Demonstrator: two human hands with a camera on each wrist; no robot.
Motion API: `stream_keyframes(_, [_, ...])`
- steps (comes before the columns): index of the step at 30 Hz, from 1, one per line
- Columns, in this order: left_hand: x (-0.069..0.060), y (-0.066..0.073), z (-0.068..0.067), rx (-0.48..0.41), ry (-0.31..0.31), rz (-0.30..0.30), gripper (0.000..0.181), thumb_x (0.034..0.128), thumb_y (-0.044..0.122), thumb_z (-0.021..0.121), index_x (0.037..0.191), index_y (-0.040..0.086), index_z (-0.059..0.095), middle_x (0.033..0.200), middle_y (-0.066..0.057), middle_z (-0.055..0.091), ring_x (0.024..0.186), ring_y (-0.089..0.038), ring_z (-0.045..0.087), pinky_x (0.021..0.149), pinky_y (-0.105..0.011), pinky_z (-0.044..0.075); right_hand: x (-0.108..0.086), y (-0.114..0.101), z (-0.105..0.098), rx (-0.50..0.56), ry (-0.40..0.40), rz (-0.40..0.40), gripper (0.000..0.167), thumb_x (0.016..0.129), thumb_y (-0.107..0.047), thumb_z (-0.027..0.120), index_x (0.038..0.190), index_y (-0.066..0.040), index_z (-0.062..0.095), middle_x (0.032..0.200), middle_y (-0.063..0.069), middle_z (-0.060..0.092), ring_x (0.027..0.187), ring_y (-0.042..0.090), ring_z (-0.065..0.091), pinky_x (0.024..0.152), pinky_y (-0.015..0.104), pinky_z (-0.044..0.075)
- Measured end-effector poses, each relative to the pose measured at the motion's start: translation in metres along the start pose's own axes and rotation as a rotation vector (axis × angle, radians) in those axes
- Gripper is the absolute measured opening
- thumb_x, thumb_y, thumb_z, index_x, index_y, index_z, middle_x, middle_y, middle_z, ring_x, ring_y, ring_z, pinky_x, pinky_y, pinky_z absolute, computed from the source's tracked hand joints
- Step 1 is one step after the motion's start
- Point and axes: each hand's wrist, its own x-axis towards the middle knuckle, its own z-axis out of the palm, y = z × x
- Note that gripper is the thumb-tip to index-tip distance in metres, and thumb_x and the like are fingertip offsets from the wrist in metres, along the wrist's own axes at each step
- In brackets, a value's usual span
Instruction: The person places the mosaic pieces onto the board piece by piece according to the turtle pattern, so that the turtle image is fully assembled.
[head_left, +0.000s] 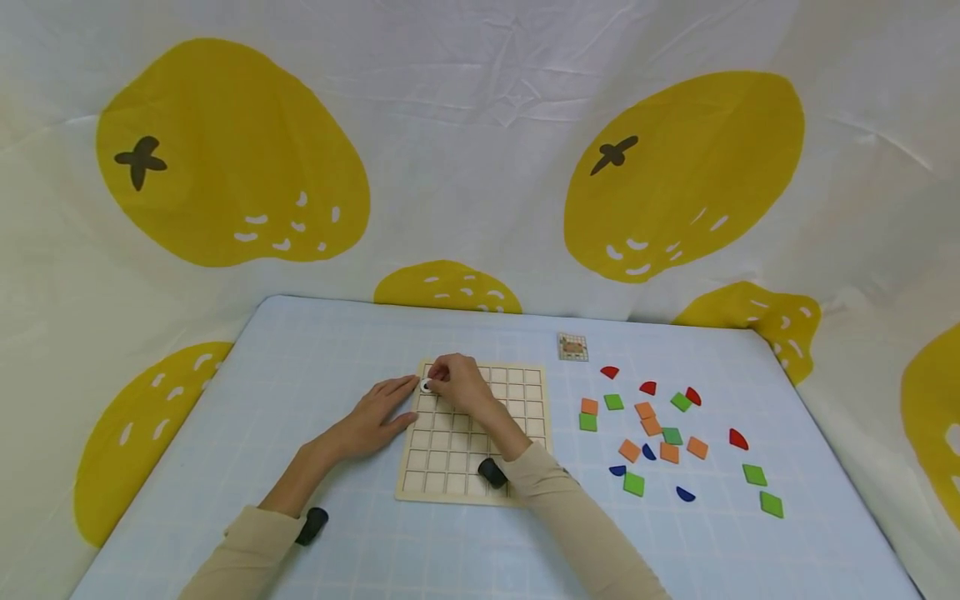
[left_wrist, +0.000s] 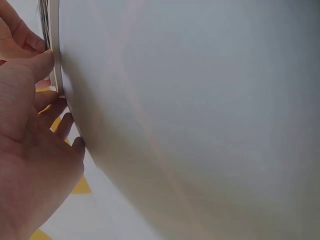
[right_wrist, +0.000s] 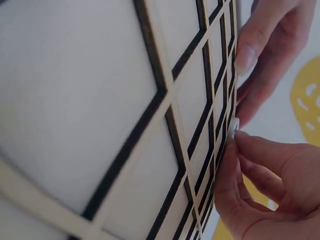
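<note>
A square wooden grid board point(head_left: 438, 460) lies on the table, its cells marked off by raised strips. At its far left corner my right hand point(head_left: 459, 385) pinches a small white piece with a black spot point(head_left: 425, 386) between thumb and fingers. The right wrist view shows this white piece point(right_wrist: 234, 127) edge-on, at the board's cells. Beside the board's left edge, my left hand point(head_left: 372, 419) lies with fingers extended, its fingertips touching the edge. In the left wrist view, the left hand's thumb and fingertips point(left_wrist: 46, 60) meet the board's side.
Right of the board lie scattered flat pieces: green squares point(head_left: 633, 484), orange squares point(head_left: 697, 447), red wedges point(head_left: 738, 438) and blue half-rounds point(head_left: 686, 494). A small picture card point(head_left: 573, 347) lies behind them. A fruit-patterned curtain point(head_left: 465, 167) hangs behind the table.
</note>
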Motion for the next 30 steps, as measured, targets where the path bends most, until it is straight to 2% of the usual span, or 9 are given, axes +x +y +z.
stream_keyframes(5, [0.000,0.000,-0.001,0.010,-0.001,-0.004,0.061,0.1051,0.016,0.061,0.156,-0.007,0.035,0.159,-0.027,0.037,0.146,-0.047,0.032,0.116,-0.066,0.028,0.001,0.000,0.001,-0.026,-0.002,-0.008,0.007,0.096,-0.002,0.071,0.101,0.003,0.073,0.089,0.010,0.069,0.076,0.015,0.061,0.069,0.024,0.049])
stream_keyframes(10, [-0.002,0.000,-0.001,0.009,0.002,-0.012,0.061,0.1054,0.017,0.060,0.156,-0.006,0.035,0.159,-0.026,0.037,0.147,-0.046,0.031,0.116,-0.065,0.028,0.001,0.000,0.003,-0.089,-0.010,-0.070,0.010,0.095,-0.006,0.073,0.101,0.002,0.073,0.095,0.012,0.070,0.086,0.020,0.064,0.077,0.028,0.052])
stream_keyframes(15, [-0.001,-0.001,0.001,0.009,-0.001,-0.014,0.062,0.1057,0.020,0.060,0.157,-0.005,0.035,0.160,-0.024,0.037,0.147,-0.045,0.031,0.116,-0.065,0.028,0.000,-0.001,0.003,-0.091,0.025,-0.068,0.010,0.093,-0.005,0.076,0.098,0.003,0.072,0.097,0.015,0.071,0.087,0.024,0.064,0.078,0.030,0.053])
stream_keyframes(19, [0.002,-0.003,0.004,0.011,-0.009,-0.027,0.063,0.1053,0.020,0.061,0.158,-0.003,0.034,0.161,-0.023,0.036,0.148,-0.043,0.030,0.117,-0.063,0.028,0.000,0.001,0.003,-0.091,0.046,-0.064,0.011,0.093,-0.006,0.076,0.096,0.003,0.072,0.094,0.014,0.070,0.084,0.022,0.062,0.076,0.030,0.052])
stream_keyframes(23, [0.002,-0.002,0.004,0.016,-0.008,-0.025,0.063,0.1057,0.021,0.060,0.158,-0.003,0.035,0.161,-0.023,0.036,0.148,-0.044,0.031,0.117,-0.063,0.028,-0.003,0.003,0.000,-0.086,0.044,-0.063,0.008,0.097,-0.006,0.070,0.099,0.003,0.072,0.094,0.012,0.070,0.084,0.021,0.063,0.076,0.030,0.052])
stream_keyframes(30, [0.000,0.000,0.002,0.029,0.002,-0.023,0.062,0.1058,0.020,0.060,0.157,-0.005,0.035,0.160,-0.025,0.037,0.147,-0.046,0.032,0.116,-0.064,0.028,-0.011,0.003,-0.012,-0.053,0.001,-0.078,0.015,0.102,-0.004,0.061,0.108,0.005,0.071,0.101,0.014,0.071,0.093,0.027,0.068,0.083,0.035,0.056])
